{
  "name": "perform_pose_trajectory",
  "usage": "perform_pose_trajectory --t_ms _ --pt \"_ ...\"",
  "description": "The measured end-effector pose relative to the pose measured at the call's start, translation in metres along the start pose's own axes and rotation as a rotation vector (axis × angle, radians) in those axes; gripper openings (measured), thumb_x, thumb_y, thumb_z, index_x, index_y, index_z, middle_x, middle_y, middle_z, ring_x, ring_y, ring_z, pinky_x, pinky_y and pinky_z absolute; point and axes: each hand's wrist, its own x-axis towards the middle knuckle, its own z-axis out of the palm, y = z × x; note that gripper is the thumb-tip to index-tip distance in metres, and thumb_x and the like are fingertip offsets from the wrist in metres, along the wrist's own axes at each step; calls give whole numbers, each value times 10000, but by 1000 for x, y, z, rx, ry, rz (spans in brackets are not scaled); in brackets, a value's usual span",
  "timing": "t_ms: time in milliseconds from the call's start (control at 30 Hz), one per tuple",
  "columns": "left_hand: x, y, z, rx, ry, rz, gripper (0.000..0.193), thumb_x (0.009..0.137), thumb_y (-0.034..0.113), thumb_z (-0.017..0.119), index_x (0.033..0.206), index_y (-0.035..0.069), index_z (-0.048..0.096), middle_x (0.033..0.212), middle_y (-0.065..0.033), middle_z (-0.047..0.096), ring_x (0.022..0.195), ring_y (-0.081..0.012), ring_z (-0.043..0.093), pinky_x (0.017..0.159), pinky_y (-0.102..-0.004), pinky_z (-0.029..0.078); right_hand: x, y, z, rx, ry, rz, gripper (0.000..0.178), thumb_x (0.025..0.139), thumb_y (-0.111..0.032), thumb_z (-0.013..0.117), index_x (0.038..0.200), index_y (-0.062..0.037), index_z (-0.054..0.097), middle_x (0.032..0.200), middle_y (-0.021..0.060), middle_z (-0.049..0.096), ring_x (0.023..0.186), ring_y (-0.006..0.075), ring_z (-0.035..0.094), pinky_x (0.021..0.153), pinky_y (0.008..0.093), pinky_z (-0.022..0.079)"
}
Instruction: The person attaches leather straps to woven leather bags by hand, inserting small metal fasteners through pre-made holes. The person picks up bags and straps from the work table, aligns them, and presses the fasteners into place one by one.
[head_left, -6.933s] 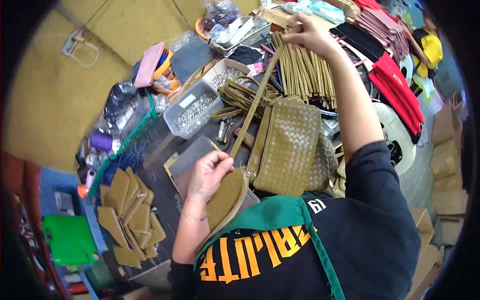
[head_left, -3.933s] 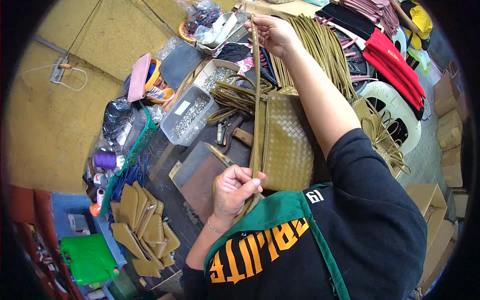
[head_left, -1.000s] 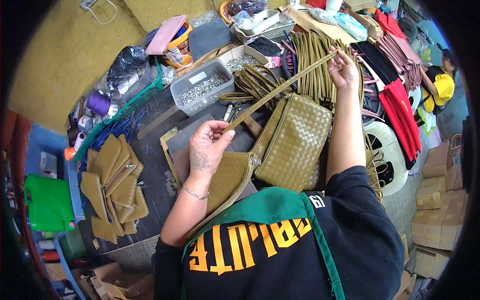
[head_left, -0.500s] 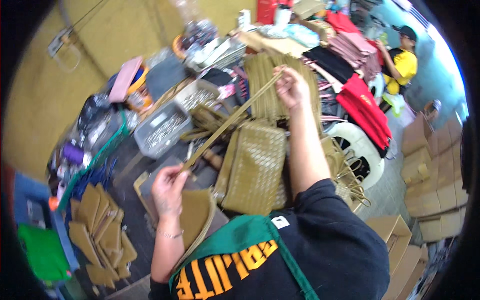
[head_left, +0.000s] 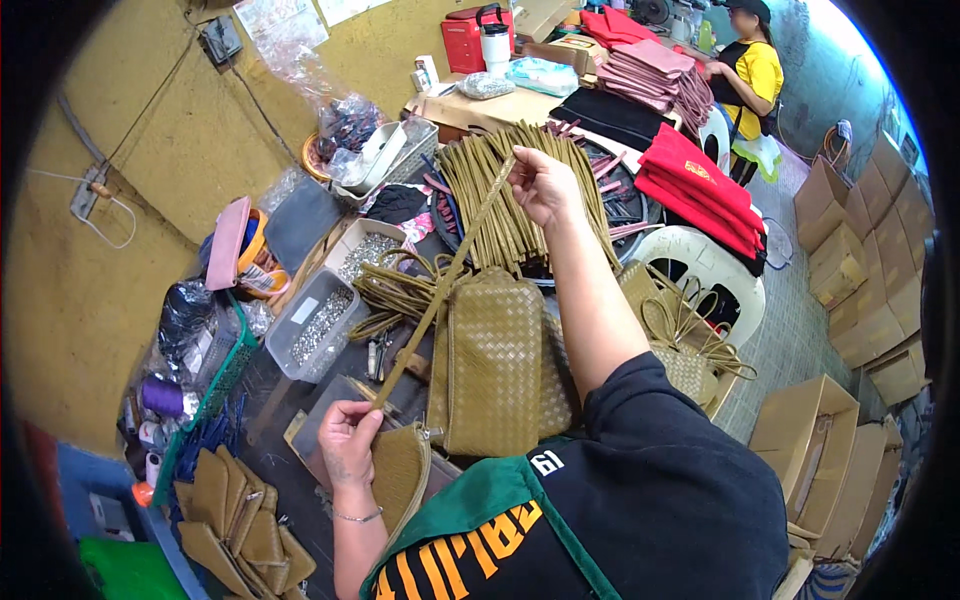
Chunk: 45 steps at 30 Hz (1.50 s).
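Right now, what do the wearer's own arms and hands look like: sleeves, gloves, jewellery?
Both hands are bare, no gloves. The left hand has a thin bracelet at the wrist, and its forearm is uncovered. The right hand shows no jewellery; its forearm is bare up to a short black sleeve. The black top carries orange lettering, and a green apron strap crosses the chest.

Woven bag (head_left: 497, 365) between screw tray (head_left: 312, 325) at left and chair (head_left: 700, 275) at right, strap bundle (head_left: 505, 195) behind.
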Motion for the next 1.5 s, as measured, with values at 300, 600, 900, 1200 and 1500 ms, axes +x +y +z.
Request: perform_pose_trajectory --t_ms 300,600,900,1200,1500 --pt "-26 16 22 98 -317 216 192 612 -67 660 736 9 534 767 -76 571 711 -124 527 659 -236 423 23 12 9 87 -43 119 113 743 -132 579 641 -97 542 535 -16 517 444 88 484 374 188 380" --pt "-28 16 22 182 -371 305 206 602 -38 682 724 12 525 728 -76 568 679 -134 533 628 -239 425 23 18 11 109 -54 92 79 733 -123 581 664 -106 546 556 -24 525 456 90 480 373 190 365" --pt "-31 24 23 -189 -277 -12 138 754 0 535 887 -37 528 756 -106 601 664 -112 571 624 -188 441 0 -1 12 198 -73 -29 101 761 -123 561 774 -36 512 685 74 568 532 147 536 460 215 441" --pt "-29 20 22 -189 -309 -80 171 806 44 464 943 -48 509 736 -107 606 663 -104 574 602 -181 440 -9 -16 14 66 -121 -14 21 766 -78 551 779 -63 557 695 23 601 502 58 475 401 158 315" --pt "-30 23 22 -204 -311 -107 166 796 53 474 927 -44 507 719 -104 601 646 -106 569 594 -183 432 -11 -21 21 -204 -207 -264 286 749 21 522 1013 -32 425 837 151 603 560 75 537 430 133 412"
